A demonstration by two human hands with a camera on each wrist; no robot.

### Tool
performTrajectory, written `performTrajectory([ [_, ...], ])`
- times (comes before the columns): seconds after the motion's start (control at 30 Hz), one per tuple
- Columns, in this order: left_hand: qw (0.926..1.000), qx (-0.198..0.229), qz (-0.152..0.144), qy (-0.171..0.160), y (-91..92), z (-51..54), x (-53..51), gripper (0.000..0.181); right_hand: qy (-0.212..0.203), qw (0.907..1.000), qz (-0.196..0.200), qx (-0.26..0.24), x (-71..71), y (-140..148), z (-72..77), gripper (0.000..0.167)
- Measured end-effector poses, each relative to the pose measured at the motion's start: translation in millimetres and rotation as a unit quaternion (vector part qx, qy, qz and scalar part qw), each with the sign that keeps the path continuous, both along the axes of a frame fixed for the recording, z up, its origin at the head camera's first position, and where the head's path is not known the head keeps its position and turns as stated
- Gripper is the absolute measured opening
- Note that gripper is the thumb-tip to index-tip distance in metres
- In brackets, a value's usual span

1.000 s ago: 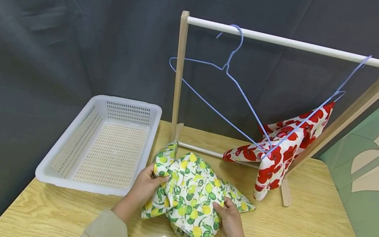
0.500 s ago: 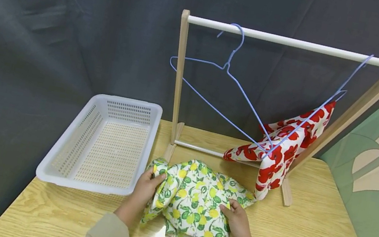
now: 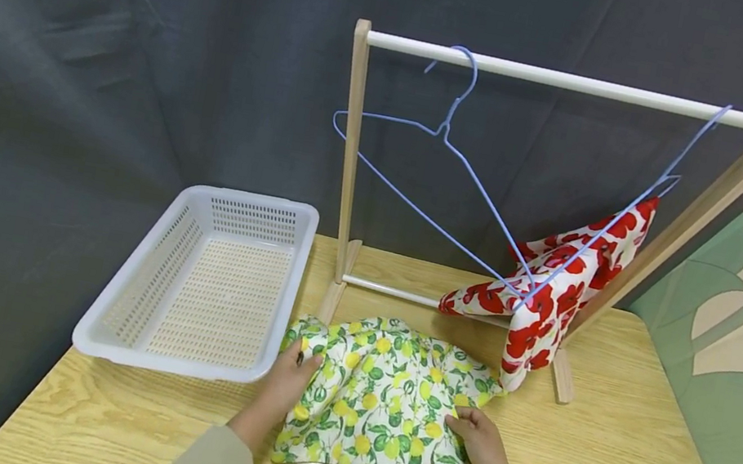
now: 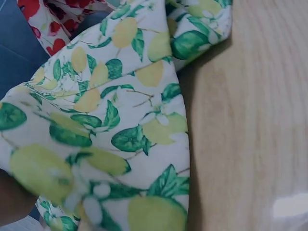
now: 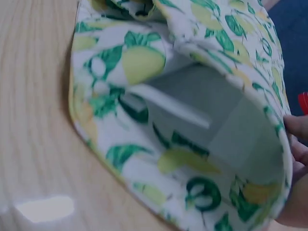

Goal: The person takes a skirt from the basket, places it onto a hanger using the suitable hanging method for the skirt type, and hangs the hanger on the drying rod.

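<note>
A white garment with yellow lemons and green leaves (image 3: 384, 417) lies spread on the wooden table in the head view. At its left edge the left hand (image 3: 287, 383) pinches the fabric between thumb and fingers. The right hand (image 3: 481, 449) grips its right edge. In the left wrist view the lemon cloth (image 4: 120, 120) fills the left half, and part of the left hand (image 4: 14, 199) shows at the edge. The right wrist view looks into an opening of the cloth (image 5: 144, 159), with fingers of the right hand (image 5: 298, 178) at its rim.
A white perforated basket (image 3: 292, 293) stands on the left. Behind the garment is a wooden rack with a white rail (image 3: 591, 87). A blue hanger (image 3: 477, 183) hangs there, and another at the right (image 3: 674, 165) carries a red-flowered cloth (image 3: 558, 290).
The lemon garment has been spread wider and flatter, its lower edge closer to the table's front. My right hand has moved right and down with its edge; the left hand has shifted slightly.
</note>
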State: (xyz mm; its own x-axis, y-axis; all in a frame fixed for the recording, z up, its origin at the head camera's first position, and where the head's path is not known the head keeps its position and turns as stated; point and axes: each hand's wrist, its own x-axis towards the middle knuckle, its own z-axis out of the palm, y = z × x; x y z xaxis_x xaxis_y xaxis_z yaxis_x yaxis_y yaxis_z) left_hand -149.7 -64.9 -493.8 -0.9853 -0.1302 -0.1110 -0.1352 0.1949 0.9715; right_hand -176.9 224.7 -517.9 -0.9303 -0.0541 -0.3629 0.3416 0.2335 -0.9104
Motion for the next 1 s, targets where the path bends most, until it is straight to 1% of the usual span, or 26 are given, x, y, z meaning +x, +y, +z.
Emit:
performTrajectory([
  [0.1,0.9997,-0.023,0.001,-0.004,-0.4,-6.6,0.9,0.053,-0.026,0.9994,0.013,-0.018,3.1,6,-4.4,0.028],
  [0.17,0.9997,-0.025,0.001,-0.002,-1.2,-11.1,0.6,0.051,-0.032,0.999,0.022,-0.021,5.6,9,-6.9,0.029],
  [0.2,0.9996,-0.025,0.006,-0.008,-1.6,-13.1,0.6,0.05,-0.037,0.9985,0.027,-0.029,6.4,11,-7.7,0.029],
  [0.23,0.9996,-0.022,0.009,-0.011,-2.2,-15.0,0.6,0.05,-0.036,0.9984,0.034,-0.026,7.6,13,-8.1,0.03],
  [0.3,0.9997,-0.014,0.013,-0.013,-3.3,-18.7,0.6,0.047,-0.031,0.9979,0.052,-0.024,9.8,16,-7.7,0.034],
  [0.43,0.9991,0.031,0.019,-0.024,-5.4,-24.4,1.3,0.045,-0.028,0.993,0.109,-0.038,12.6,24,-4.4,0.041],
  [0.5,0.9981,0.049,0.022,-0.031,-6.7,-26.4,1.9,0.046,-0.022,0.9899,0.133,-0.045,12.9,28,-3.2,0.041],
  [0.57,0.9968,0.06,0.028,-0.044,-7.7,-26.8,2.3,0.048,-0.013,0.9888,0.142,-0.044,12.8,32,-2.7,0.039],
  [0.6,0.9962,0.063,0.031,-0.051,-8.4,-26.3,2.6,0.05,-0.009,0.9893,0.14,-0.039,12.5,34,-2.8,0.037],
  [0.67,0.996,0.056,0.033,-0.061,-9.5,-25.0,3.7,0.052,0.002,0.9914,0.128,-0.024,11.6,38,-3.0,0.032],
  [0.77,0.9969,0.029,0.033,-0.066,-11.0,-23.2,7.6,0.053,0.014,0.9935,0.113,0.002,10.0,42,-2.8,0.027],
  [0.83,0.9965,0.014,0.04,-0.072,-8.2,-9.5,14.0,0.054,0.019,0.9945,0.101,0.02,9.2,43,-2.4,0.026],
  [0.87,0.9957,0.01,0.044,-0.081,-7.4,-4.7,16.1,0.056,0.019,0.9949,0.095,0.027,8.8,43,-2.4,0.026],
  [0.9,0.995,0.012,0.045,-0.089,-7.8,-6.2,15.7,0.057,0.019,0.9951,0.09,0.036,8.7,43,-2.3,0.026],
  [0.93,0.9939,0.012,0.047,-0.099,-8.9,-10.3,13.3,0.058,0.018,0.9952,0.084,0.048,8.8,43,-2.6,0.026],
  [0.97,0.9927,0.009,0.049,-0.11,-9.4,-8.9,13.7,0.06,0.017,0.995,0.078,0.06,8.8,43,-2.9,0.026],
  [1.0,0.9934,0.021,0.047,-0.103,-13.8,-14.5,10.6,0.057,0.009,0.9952,0.07,0.068,8.9,43,-3.3,0.025],
])
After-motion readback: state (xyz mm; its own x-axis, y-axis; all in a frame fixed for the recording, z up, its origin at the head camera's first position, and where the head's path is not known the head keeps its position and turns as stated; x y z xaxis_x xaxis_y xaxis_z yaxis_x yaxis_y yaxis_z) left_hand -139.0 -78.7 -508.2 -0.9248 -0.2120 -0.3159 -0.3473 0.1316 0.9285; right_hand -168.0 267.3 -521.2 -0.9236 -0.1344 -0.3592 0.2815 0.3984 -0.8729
